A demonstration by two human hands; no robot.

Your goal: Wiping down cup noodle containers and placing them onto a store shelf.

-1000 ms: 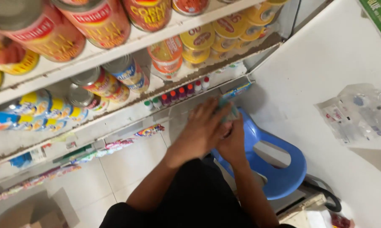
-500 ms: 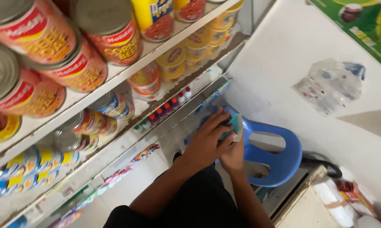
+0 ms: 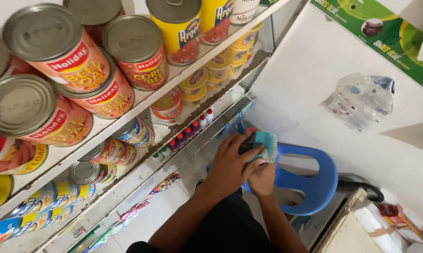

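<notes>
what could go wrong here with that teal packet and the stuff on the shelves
1. Both hands, left hand and right hand, grip the teal packet over the blue chair; a slip could drop it onto the seat or floor.
2. The small bottles stand in a tight row at the shelf edge beside the left hand, so a bump could topple them.

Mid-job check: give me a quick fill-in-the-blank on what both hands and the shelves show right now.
1. Both hands hold a ___-coloured packet.
2. The left hand lies ___ the right hand.
3. The chair beneath the hands is ___.
4. The top shelf carries round metal ___.

Missing words: teal; above; blue; cans
</notes>
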